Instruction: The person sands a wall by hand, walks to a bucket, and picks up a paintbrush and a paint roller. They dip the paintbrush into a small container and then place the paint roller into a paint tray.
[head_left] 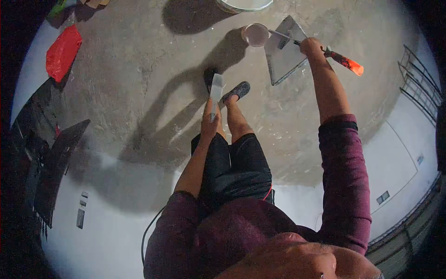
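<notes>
My left hand (210, 123) is closed around the lower part of a putty knife (216, 88), its pale, flat blade pointing up over my shoes. My right hand (310, 45) reaches out to the right, wrapped around a long tool with an orange-and-black handle (346, 61). The handle sticks out behind the hand, and a thin metal end runs left to the side of a small round tub (255, 35). Below that hand a flat metal plate with a grip on top, like a plastering trowel (283, 60), lies on the floor.
A large white bucket (245, 4) stands at the top edge. To the far left lies a red bag-like object (63, 53), with a dark panel (60, 158) below it. A metal rack (420, 83) is by the right wall. My shoes (236, 91) rest on the concrete floor (125, 69).
</notes>
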`<control>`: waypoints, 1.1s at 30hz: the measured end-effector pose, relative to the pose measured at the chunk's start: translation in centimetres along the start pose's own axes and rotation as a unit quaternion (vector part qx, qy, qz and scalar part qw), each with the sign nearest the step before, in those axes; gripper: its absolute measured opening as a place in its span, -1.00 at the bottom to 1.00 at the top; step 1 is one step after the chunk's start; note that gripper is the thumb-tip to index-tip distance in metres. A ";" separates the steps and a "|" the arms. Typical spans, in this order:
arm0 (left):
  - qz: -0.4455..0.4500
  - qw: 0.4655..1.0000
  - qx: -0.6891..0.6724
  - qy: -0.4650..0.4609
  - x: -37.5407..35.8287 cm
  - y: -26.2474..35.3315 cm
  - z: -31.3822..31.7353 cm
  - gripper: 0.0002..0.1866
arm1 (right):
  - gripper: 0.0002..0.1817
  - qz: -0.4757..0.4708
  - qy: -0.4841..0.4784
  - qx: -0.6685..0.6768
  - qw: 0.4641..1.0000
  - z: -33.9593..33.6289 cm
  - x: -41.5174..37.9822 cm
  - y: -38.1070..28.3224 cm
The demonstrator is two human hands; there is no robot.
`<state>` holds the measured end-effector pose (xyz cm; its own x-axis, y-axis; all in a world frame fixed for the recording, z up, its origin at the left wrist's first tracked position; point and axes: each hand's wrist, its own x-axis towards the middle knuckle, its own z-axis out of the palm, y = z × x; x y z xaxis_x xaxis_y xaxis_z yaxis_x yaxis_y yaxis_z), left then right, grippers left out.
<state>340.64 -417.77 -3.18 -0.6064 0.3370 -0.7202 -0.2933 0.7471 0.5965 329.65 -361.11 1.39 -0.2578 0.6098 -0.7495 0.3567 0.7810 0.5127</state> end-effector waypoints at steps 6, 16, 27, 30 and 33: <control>0.064 0.996 0.030 -0.048 0.1 2.8 -5.2 -0.30 | -0.75 -0.016 0.021 -0.026 0.999 -5.8 -3.1 -2.3; -0.013 0.999 -0.024 -0.021 -1.2 2.7 -6.2 -0.47 | -0.70 0.006 -0.011 -0.025 1.000 -6.7 -3.4 -3.3; -0.027 0.999 -0.024 0.026 -2.1 0.1 -4.5 -0.42 | -0.73 0.002 -0.015 -0.010 1.000 -7.4 -5.4 -3.0; -0.070 0.997 0.019 -0.033 -2.2 0.7 -4.9 -0.39 | -0.73 0.000 -0.020 -0.019 1.000 -7.1 -5.0 -2.9; -0.030 0.999 0.030 -0.003 -2.1 0.0 -4.5 -0.37 | -0.73 -0.009 -0.008 -0.039 0.999 -7.2 -5.1 -2.8</control>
<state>338.59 -421.05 -0.06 -0.5845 0.2938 -0.7563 -0.2836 0.7994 0.5297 323.51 -365.41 6.78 -0.2493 0.5933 -0.7654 0.2798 0.8008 0.5296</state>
